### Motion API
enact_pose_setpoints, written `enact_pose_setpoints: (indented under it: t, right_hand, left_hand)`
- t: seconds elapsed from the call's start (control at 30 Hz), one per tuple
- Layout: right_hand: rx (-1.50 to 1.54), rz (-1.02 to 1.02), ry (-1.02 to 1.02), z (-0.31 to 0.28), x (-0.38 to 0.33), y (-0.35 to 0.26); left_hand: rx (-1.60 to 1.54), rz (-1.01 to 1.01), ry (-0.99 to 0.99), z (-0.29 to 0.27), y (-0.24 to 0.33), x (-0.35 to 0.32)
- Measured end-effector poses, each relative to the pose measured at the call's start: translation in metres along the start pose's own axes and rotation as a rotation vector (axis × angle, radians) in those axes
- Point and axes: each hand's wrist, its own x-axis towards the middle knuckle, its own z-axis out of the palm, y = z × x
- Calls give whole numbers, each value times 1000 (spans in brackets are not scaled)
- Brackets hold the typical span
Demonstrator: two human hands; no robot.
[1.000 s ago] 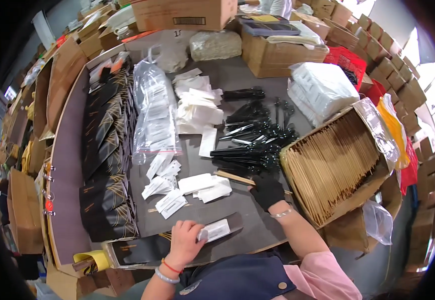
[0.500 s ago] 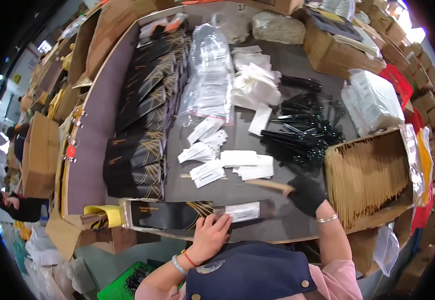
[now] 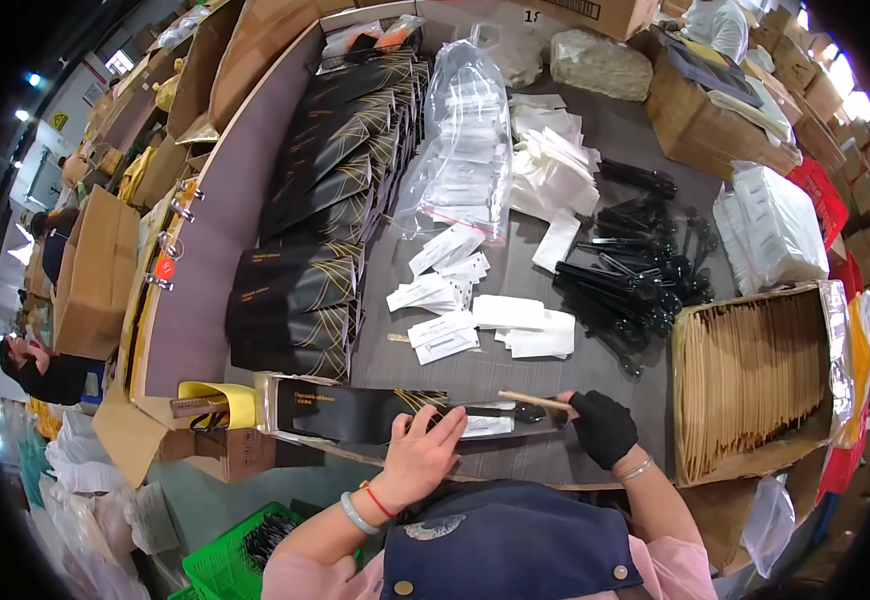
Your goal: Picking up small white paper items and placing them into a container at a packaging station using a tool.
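In front of me lies a black pouch with gold lines [image 3: 355,415], its clear end toward the right. My left hand [image 3: 422,452] rests on it with fingers spread and flat, pressing near a white paper packet [image 3: 488,424] inside the clear part. My right hand [image 3: 603,430], in a black fingerless glove, pinches a pair of wooden chopsticks [image 3: 532,400] by one end. They point left over the pouch's open end. A black spoon [image 3: 529,412] shows just beside the chopsticks at that end.
Stacked black pouches [image 3: 290,310] line the left side. White packets [image 3: 442,338], folded napkins [image 3: 525,315] and a pile of black spoons [image 3: 620,290] lie ahead. A carton of chopsticks [image 3: 755,390] stands at the right. A yellow-wrapped holder [image 3: 201,405] sits at the front left edge.
My right hand has come left and toward me with the chopsticks, from beside the spoon pile to the pouch's end. A spoon now shows there. My left hand stays on the pouch.
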Motion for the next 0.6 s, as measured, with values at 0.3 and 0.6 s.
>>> enact_pose_setpoints:
  t: [0.3, 0.6]
  right_hand:
    - [-156, -296, 7, 15, 12, -14]
    - [303, -310, 108, 46, 17, -16]
  left_hand:
    - [-240, -112, 12, -5, -29, 6]
    - [-237, -13, 50, 2, -8, 33]
